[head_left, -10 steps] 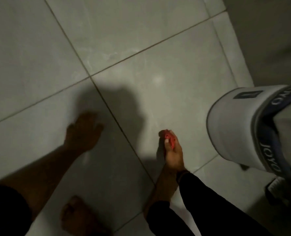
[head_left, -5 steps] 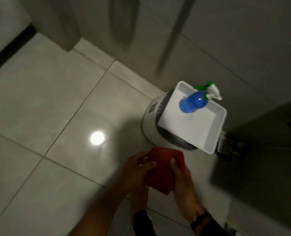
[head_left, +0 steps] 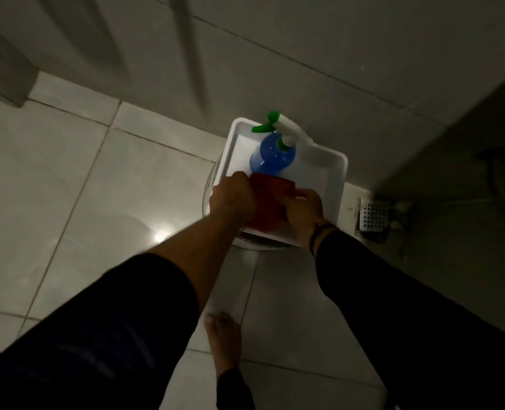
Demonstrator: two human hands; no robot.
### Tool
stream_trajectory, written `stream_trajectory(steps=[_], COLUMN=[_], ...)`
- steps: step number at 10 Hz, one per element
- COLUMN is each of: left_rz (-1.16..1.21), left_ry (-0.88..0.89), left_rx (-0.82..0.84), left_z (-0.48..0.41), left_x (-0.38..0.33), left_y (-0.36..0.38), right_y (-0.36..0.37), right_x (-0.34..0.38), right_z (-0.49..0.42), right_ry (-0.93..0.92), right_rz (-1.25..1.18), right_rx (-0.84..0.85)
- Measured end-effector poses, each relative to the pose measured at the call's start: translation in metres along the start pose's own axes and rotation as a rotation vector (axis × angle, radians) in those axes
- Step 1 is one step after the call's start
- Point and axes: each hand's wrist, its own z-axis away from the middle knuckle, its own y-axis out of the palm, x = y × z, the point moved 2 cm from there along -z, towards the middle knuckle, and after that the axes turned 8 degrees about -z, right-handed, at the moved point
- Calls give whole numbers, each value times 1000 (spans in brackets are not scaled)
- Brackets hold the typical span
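While the fingers of the left hand (head_left: 232, 197) and right hand (head_left: 303, 209) are curling round a folded red cloth (head_left: 267, 202), pinching its two sides, I am seeing it at frame centre, over a white tray (head_left: 335, 173). A blue spray bottle (head_left: 272, 156) is standing in the tray just above the cloth, and a floor drain (head_left: 374, 217) is lying to the right.

A folded red cloth (head_left: 267, 202) is held over a white tray (head_left: 332, 184) by the left hand (head_left: 233, 196) and right hand (head_left: 304, 210). A blue spray bottle (head_left: 272, 156) is stood in the tray, touching the cloth. A bare foot (head_left: 223, 338) is planted on the tiled floor (head_left: 68, 187).
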Motion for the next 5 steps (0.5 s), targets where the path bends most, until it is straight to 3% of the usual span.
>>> stream_trajectory(steps=[2, 4, 5], left_rz=[-250, -256, -147], left_ry=[15, 129, 157], left_rx=[-95, -203, -262], left_z=[-11, 13, 32], left_x=[7, 4, 8], left_y=[21, 26, 22], right_y=[11, 7, 0], right_x=[-9, -8, -10], right_z=[-26, -20, -9], right_ry=[-52, -82, -139], right_rz=[307, 355, 301], right_rx=[-45, -198, -223])
